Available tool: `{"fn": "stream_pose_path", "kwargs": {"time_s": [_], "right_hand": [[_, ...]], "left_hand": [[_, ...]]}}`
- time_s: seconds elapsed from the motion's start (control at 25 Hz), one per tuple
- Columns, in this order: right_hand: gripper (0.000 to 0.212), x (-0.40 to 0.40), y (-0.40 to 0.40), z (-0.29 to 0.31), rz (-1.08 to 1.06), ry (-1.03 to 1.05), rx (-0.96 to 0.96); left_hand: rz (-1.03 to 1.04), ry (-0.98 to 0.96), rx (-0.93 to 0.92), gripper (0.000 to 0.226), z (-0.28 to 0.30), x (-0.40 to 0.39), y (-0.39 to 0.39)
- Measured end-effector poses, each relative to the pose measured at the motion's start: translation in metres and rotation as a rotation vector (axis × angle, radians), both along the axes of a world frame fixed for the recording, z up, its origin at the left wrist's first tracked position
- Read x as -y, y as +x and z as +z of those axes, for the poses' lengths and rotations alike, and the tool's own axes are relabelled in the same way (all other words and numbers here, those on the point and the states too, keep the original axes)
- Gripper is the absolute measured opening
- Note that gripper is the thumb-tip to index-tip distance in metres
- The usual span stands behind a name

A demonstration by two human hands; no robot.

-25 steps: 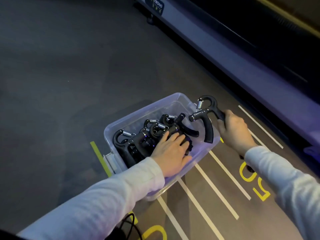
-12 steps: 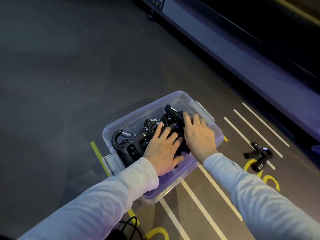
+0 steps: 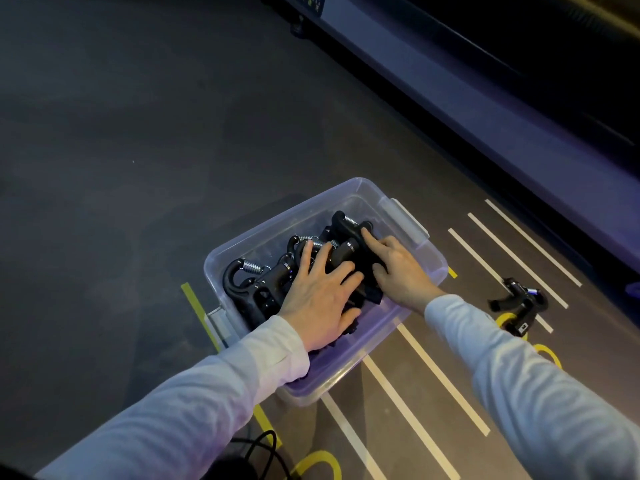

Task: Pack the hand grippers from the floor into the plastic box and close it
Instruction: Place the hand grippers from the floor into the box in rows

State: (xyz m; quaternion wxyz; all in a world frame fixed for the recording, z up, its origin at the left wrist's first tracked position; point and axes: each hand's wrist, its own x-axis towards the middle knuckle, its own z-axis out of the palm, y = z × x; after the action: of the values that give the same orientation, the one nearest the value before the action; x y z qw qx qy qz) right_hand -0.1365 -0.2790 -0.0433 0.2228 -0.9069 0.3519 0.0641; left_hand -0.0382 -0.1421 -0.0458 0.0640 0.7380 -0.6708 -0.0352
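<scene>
1. i'm in a gym: dark rubbery floor (image 3: pixel 138 168) painted with white lines (image 3: pixel 408 393) and yellow numerals (image 3: pixel 318 462).
2. a treadmill-like machine base (image 3: pixel 485 109) runs alongside me.
3. hand grippers (image 3: pixel 263 289) fill my plastic box (image 3: pixel 346 192).

We are looking at a dim scene tinged with a violet cast. Light seems to be falling from above and the right, brightening the pale sleeves (image 3: pixel 214 393) and glinting on the rim of the plastic box (image 3: pixel 349 188), which is throwing a soft shadow leftward over the floor (image 3: pixel 121 168). The hand grippers (image 3: pixel 263 289) are merging into one dark mass. The top right is sinking into black, and straight lines are bowing toward the frame's edges.
</scene>
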Motion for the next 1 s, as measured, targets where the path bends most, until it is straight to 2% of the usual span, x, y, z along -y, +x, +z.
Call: {"fn": "stream_pose_path", "kwargs": {"time_s": [0.12,0.24,0.32,0.48,0.64,0.8,0.88,1.0], "right_hand": [[0.063,-0.007,-0.004,-0.002,0.047,-0.142,0.004],[0.051,-0.007,-0.011,0.006,0.075,0.006,0.095],[0.047,-0.003,-0.012,0.015,0.042,0.127,0.075],[0.047,-0.004,-0.004,0.019,0.148,0.012,0.03],[0.041,0.0,-0.005,0.017,0.114,0.092,0.021],[0.029,-0.002,-0.004,0.006,-0.01,-0.145,0.098],[0.044,-0.005,-0.003,0.002,0.027,-0.233,0.04],[0.062,-0.003,-0.004,0.0,0.126,-0.044,-0.169]], "left_hand": [[-0.005,0.011,-0.001,0.055,-0.001,0.0,-0.002],[-0.008,0.01,-0.004,0.055,-0.001,-0.001,-0.002],[-0.007,0.023,0.005,0.056,-0.003,-0.001,-0.001],[0.034,0.065,-0.049,0.06,-0.012,0.001,0.001],[0.021,0.171,-0.034,0.069,-0.014,0.006,0.004],[-0.001,0.274,0.017,0.073,-0.011,0.009,0.006],[-0.01,0.301,0.024,0.075,-0.009,0.011,0.008],[-0.013,0.3,0.058,0.076,-0.009,0.008,0.008]]}}
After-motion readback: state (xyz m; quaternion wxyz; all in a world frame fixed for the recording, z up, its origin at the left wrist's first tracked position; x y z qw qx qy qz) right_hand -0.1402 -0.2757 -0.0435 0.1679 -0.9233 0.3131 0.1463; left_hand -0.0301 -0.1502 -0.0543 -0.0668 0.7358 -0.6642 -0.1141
